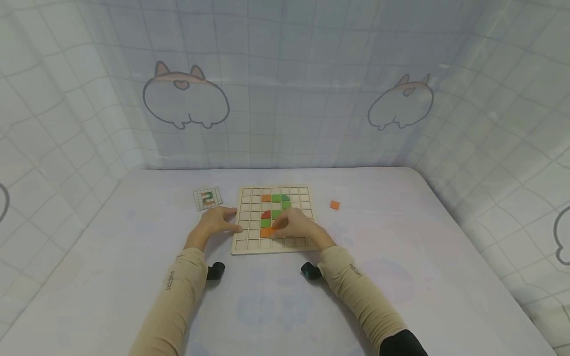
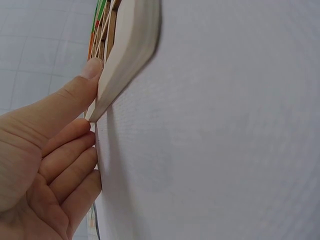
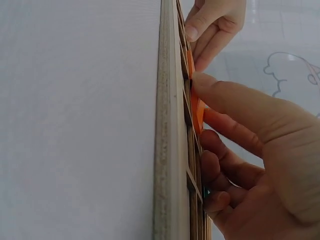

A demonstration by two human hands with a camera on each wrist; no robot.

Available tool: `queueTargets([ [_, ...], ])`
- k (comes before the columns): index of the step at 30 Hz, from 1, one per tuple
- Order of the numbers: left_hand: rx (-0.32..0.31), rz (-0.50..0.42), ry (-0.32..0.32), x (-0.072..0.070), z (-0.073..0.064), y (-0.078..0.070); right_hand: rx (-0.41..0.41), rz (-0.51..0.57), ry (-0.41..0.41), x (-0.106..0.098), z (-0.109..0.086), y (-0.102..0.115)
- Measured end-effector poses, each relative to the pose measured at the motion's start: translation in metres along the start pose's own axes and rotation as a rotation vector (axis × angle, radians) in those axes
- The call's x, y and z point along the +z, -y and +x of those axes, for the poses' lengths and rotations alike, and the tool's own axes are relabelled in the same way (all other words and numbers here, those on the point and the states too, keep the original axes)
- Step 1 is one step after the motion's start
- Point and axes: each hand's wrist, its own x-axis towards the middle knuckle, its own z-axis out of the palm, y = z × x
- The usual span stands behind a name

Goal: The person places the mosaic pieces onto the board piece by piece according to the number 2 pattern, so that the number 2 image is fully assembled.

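A light wooden grid board (image 1: 247, 244) lies flat on the table, with orange, green and red tiles in some of its cells. My left hand (image 1: 215, 222) is at the board's left side, thumb and forefinger spread apart; in the left wrist view the thumb (image 2: 75, 97) touches the board's edge. Over the lower middle of the grid, my right hand (image 1: 296, 225) pinches an orange square tile (image 3: 196, 112) between thumb and fingers. This tile is tilted against the grid, just right of another orange tile (image 1: 265, 233). The right hand covers part of the grid.
A small pattern card (image 1: 207, 199) with a printed grid and coloured figure lies left of the board. One loose orange square tile (image 1: 335, 204) is on the table to the right. White gridded cloth walls (image 1: 285, 123) stand at the back and both sides.
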Motion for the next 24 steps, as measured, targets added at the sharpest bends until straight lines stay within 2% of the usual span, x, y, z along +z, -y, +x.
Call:
queueTargets([
  [8,-0.015,-0.011,-0.002,0.0,0.0,-0.001,-0.096,-0.062,0.056,0.0,0.001,0.0],
  [13,-0.02,-0.024,-0.009,0.002,0.001,-0.001,-0.084,-0.07,0.066,-0.001,0.001,-0.003],
  [17,-0.026,-0.033,-0.013,0.003,0.001,-0.001,-0.075,-0.037,0.067,-0.003,-0.002,-0.007],
  [20,-0.018,-0.028,-0.013,0.003,-0.001,-0.001,-0.048,0.026,0.011,-0.008,-0.007,-0.015],
  [24,-0.015,-0.019,-0.015,0.001,-0.003,-0.001,-0.013,0.092,-0.172,-0.026,-0.016,-0.029],
])
